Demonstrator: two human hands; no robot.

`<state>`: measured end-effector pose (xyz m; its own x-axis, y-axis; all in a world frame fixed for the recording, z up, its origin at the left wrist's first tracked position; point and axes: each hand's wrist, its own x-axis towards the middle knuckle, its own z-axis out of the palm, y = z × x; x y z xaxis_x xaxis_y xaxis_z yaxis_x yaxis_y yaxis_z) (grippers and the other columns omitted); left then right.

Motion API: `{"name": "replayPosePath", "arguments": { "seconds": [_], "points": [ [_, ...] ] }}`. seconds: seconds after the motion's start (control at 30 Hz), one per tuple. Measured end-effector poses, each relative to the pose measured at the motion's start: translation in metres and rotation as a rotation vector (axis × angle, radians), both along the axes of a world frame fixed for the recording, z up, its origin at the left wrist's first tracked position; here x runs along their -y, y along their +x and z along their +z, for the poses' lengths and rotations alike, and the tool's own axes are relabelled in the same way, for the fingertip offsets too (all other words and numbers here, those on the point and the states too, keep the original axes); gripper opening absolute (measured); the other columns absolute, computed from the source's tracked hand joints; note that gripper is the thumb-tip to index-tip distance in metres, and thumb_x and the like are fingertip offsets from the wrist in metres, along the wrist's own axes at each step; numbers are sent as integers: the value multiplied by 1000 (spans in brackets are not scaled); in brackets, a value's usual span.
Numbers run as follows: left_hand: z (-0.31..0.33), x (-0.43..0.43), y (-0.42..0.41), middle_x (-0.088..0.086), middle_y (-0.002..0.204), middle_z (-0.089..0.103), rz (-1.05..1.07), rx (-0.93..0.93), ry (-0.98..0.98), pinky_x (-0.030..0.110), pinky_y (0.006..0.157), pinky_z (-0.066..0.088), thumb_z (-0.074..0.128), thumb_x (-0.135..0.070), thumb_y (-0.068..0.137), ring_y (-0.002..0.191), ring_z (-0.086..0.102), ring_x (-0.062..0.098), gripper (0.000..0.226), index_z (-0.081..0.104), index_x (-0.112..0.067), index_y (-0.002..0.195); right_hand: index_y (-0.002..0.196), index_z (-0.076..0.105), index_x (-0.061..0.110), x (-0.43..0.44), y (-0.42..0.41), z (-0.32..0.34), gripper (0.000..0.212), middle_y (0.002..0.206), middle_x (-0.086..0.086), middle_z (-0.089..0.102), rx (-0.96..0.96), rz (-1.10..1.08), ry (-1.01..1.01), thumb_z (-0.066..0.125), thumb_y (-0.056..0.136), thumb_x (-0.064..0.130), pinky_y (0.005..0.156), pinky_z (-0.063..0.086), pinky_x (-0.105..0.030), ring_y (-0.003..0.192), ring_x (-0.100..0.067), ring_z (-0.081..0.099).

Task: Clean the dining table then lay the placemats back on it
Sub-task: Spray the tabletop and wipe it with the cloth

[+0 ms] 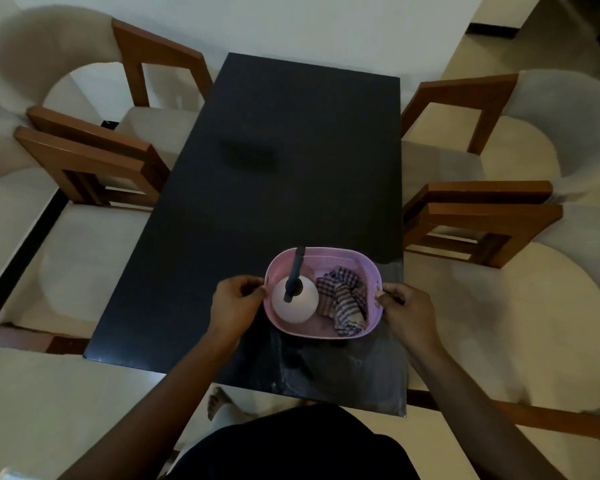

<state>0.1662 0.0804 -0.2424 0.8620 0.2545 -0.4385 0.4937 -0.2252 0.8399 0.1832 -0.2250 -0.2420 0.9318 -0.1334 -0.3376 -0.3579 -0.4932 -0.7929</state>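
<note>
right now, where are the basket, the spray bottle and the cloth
basket (329,263), head view, far wall
spray bottle (302,308), head view, white body
cloth (343,299), head view, checked folds

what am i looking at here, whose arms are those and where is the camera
There is no machine here. The one picture comes from a camera worn on a person's head, looking forward and down, so the limbs reaching in from below are the wearer's own. The left hand and right hand each grip one end of a pink basket at the near end of a dark table. In the basket are a white spray bottle and a checked cloth. Chairs stand along both sides.
</note>
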Motion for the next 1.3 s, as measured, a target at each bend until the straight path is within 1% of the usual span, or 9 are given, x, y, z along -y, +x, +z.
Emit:
{"name": "replayPosePath", "arguments": {
  "seconds": [0.23, 0.33, 0.5, 0.87, 0.97, 1.03, 1.1, 1.2, 1.3],
  "points": [
    [22, -105, -42, 3, 94, 80, 226, 56, -81, 31, 76, 61, 71, -9, 96, 86, 78, 15, 11, 77, -14, 102, 88, 78, 31, -118, 37, 20, 25, 80, 13, 77, 56, 184, -7, 68, 96, 10, 71, 57, -27, 75, 1, 72],
    [22, -150, -62, 7, 95, 79, 358, 45, -58, 33, 77, 62, 72, -7, 96, 82, 76, 17, 9, 77, -12, 102, 82, 76, 33, -181, 49, 18, 29, 78, 13, 77, 31, 236, 18, 69, 94, 7, 70, 54, -27, 75, -2, 72],
    [20, -205, -95, 8, 85, 78, 511, 39, -68, 14, 57, 55, 68, -1, 96, 69, 75, 10, 11, 77, -7, 98, 98, 81, 24, -267, 56, 15, 20, 91, 6, 79, -51, 345, 11, 67, 96, 10, 80, 64, -35, 86, -10, 75],
    [-5, -251, -119, 7, 86, 80, 494, -6, -121, 23, 64, 60, 66, -2, 98, 81, 78, 26, 14, 78, -9, 98, 107, 79, 22, -320, 53, 6, 19, 97, 4, 77, -157, 403, -103, 65, 99, 12, 78, 65, -34, 88, -11, 75],
    [-7, -252, -120, 11, 95, 80, 475, -5, -93, 21, 63, 58, 69, -7, 97, 78, 77, 21, 11, 76, -10, 105, 108, 75, 22, -319, 49, 10, 17, 98, 6, 74, -110, 444, -188, 65, 99, 12, 71, 59, -21, 82, -6, 71],
    [-7, -253, -119, 9, 115, 74, 405, -9, 54, 24, 71, 57, 78, -20, 93, 91, 73, 16, 37, 67, -13, 127, 119, 71, 20, -322, 45, 13, 25, 107, 6, 68, 126, 504, -325, 66, 97, 9, 73, 47, -11, 88, -3, 64],
    [-10, -256, -117, 8, 144, 57, 267, 42, 257, 39, 95, 55, 86, -38, 84, 123, 59, 22, 78, 48, -20, 150, 127, 68, 17, -334, 40, 16, 32, 115, 4, 64, 277, 634, -384, 66, 95, 11, 83, 51, -18, 96, -6, 62],
    [-17, -259, -106, 9, 166, 32, -37, 157, 515, 61, 119, 32, 78, -60, 74, 154, 27, 31, 105, 30, -27, 162, 133, 63, 23, -364, 40, 10, 39, 122, 5, 65, 86, 911, -473, 68, 95, 23, 100, 55, -37, 110, -12, 64],
    [-23, -254, -88, 5, 174, 14, -198, 106, 548, 68, 126, 7, 74, -67, 72, 162, 4, 32, 111, 20, -36, 163, 143, 54, 23, -388, 44, -7, 52, 138, -1, 59, -164, 926, -534, 70, 94, 28, 112, 46, -42, 128, -21, 57]
  ]
}}
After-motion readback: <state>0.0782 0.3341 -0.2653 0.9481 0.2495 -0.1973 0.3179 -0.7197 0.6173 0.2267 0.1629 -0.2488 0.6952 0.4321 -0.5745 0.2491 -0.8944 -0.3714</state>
